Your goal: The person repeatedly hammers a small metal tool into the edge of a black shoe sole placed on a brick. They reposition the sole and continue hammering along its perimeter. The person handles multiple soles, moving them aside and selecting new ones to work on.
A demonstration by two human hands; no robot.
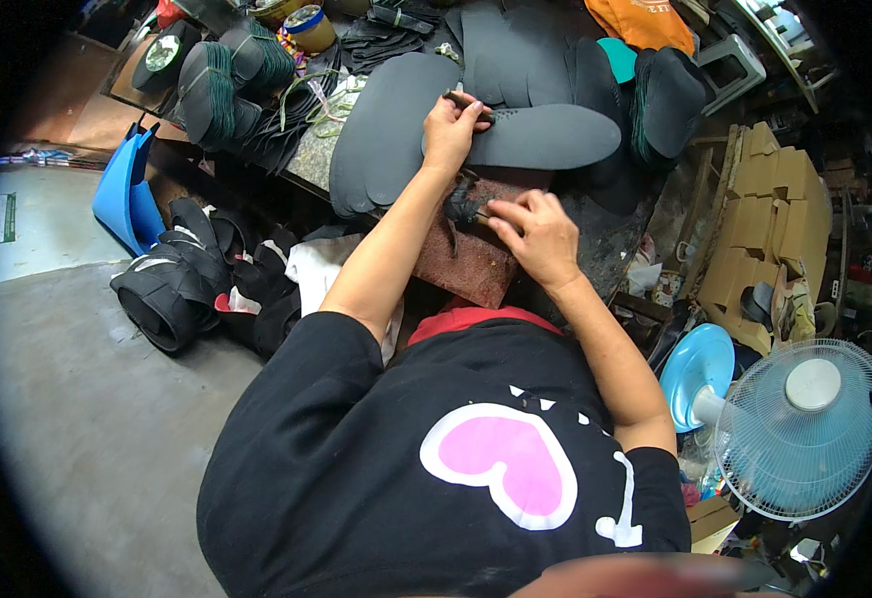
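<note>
Over the bench, my left hand (449,138) is closed, with a small dark piece (464,99) pinched between thumb and fingers. Just right of that hand, a flat dark grey shoe sole (556,136) lies lengthwise, with tiny dots near its hand-side end. Lower and to the right, my right hand (538,237) has thumb and forefinger brought together; what they grip is too small to make out. Beside its fingertips a black bundled object (464,203) rests above a reddish-brown block (468,267). Larger dark grey soles (376,135) lie left of my left hand.
Tied stacks of soles (667,100) stand at the bench's far right, others (209,95) far left. A white fan (800,429) is near my right elbow, below cardboard boxes (770,214). Black shoe-like pieces (182,284) and a blue sheet (127,189) lie left.
</note>
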